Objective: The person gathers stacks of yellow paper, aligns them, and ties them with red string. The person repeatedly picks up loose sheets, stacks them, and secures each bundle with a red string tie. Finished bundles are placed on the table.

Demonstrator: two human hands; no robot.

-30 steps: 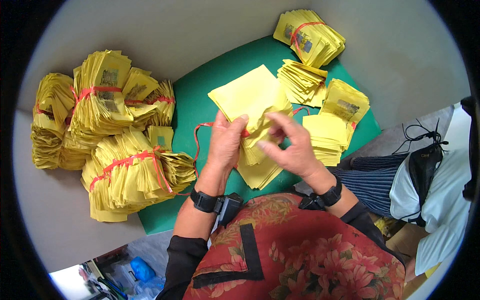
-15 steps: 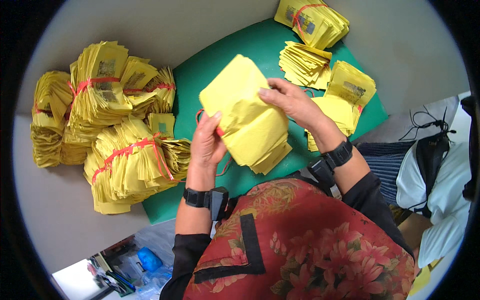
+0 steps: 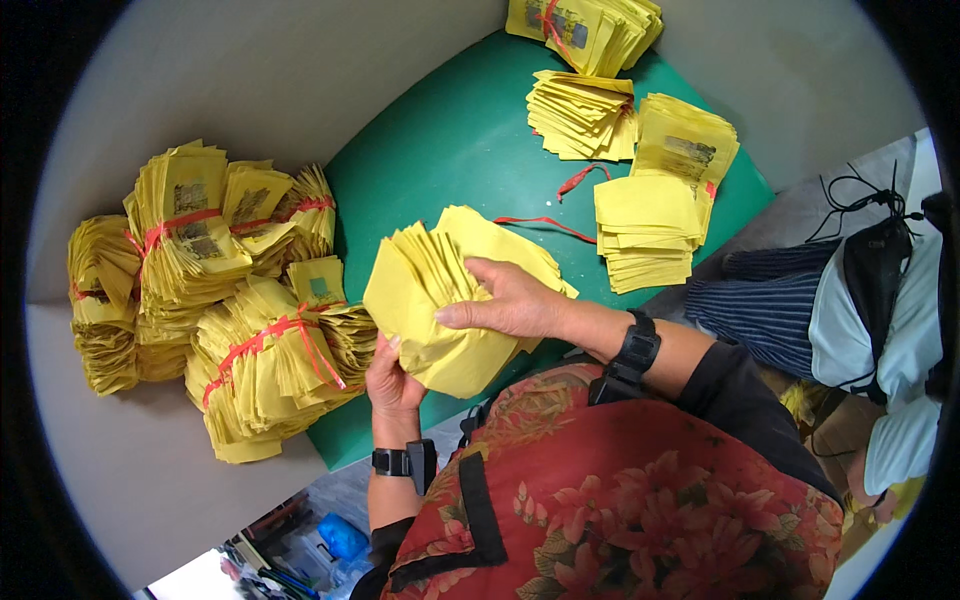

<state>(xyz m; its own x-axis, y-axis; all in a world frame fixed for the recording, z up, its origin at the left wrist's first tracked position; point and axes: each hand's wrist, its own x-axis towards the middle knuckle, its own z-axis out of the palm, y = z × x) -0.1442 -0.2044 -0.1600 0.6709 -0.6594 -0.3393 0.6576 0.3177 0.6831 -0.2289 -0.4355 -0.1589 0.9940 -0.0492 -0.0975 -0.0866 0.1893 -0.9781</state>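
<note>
Between my hands is a stack of yellow paper sheets, bent and fanned into folds along its upper edge. My left hand grips the stack's lower left edge, thumb in front. My right hand is closed on its right side, thumb pressed over the folded sheets. A flat yellow part of the stack spreads out behind the right fingers. Loose red string lies on the green table just beyond my hands.
Bundles of yellow paper tied with red string are heaped at the left. At the right are an untied fanned stack, an opened stack and a tied bundle. Grey panels border the table. A person in striped cloth is at the right.
The stack has come nearer to me and been bent, its sheets now fanned. My right hand has moved down and left over its front. More red string shows on the table.
</note>
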